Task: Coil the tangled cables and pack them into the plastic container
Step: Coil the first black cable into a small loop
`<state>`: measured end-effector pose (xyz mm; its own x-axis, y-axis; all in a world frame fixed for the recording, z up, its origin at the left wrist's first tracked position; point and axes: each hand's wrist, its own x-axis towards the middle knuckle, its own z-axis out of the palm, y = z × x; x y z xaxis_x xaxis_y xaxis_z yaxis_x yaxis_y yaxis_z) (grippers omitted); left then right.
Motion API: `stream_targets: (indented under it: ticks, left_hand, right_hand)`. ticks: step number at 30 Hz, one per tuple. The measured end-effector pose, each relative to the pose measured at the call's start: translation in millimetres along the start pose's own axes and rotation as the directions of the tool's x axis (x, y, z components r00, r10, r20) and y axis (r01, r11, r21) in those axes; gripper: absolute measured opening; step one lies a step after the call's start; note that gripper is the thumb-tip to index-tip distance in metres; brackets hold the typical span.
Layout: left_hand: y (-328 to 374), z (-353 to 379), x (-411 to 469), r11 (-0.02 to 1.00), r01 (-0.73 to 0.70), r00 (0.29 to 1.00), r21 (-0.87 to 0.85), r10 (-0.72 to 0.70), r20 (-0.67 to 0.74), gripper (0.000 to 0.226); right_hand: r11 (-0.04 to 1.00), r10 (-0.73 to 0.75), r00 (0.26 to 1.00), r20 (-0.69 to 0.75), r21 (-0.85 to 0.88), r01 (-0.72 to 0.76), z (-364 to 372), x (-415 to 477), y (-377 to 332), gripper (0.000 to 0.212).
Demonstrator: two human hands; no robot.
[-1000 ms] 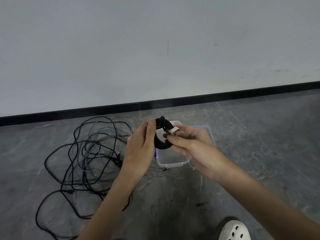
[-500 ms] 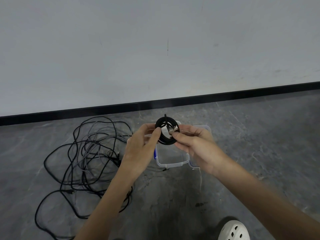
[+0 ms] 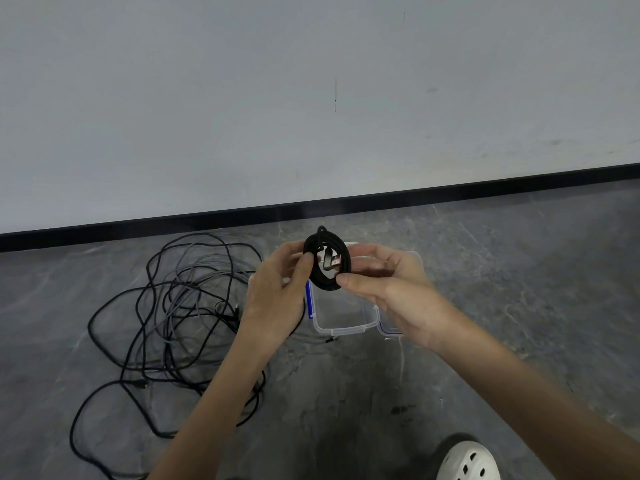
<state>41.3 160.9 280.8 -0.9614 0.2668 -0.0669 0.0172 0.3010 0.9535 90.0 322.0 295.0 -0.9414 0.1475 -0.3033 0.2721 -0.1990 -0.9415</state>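
A small black coiled cable (image 3: 320, 279) hangs in the air between both hands, with its USB plug (image 3: 331, 263) lying across the middle of the ring. My left hand (image 3: 277, 299) pinches the coil's left side; my right hand (image 3: 388, 282) pinches its lower right edge. Directly beneath the hands a clear plastic container (image 3: 341, 322) sits open on the grey floor. A tangle of black and grey cables (image 3: 173, 313) sprawls on the floor to the left.
The container's clear lid (image 3: 391, 329) lies beside it on the right, mostly hidden by my right hand. A white wall with a black skirting board (image 3: 450, 190) runs behind. A white perforated shoe (image 3: 467, 462) shows at the bottom right.
The coil has turned to face me as a full ring, and the USB plug now rests across its centre. My right fingers have shifted from the plug to the coil's lower edge.
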Motion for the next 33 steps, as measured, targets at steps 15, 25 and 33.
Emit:
stream_targets:
  ticks: [15, 25, 33]
  left_hand:
    - [8, -5, 1, 0.778, 0.424, 0.905, -0.464, -0.375, 0.199, 0.041]
    - [8, -5, -3, 0.745, 0.374, 0.926, -0.552, -0.334, 0.177, 0.015]
    - [4, -8, 1, 0.769, 0.31, 0.951, -0.56, -0.25, 0.182, 0.019]
  right_hand:
    - [0.165, -0.637, 0.668, 0.384, -0.779, 0.605, -8, 4, 18, 0.047]
    - [-0.014, -0.571, 0.622, 0.536, -0.764, 0.645, -8, 2, 20, 0.052]
    - [0.766, -0.381, 0.924, -0.031, -0.57, 0.296, -7, -4, -5, 0.068]
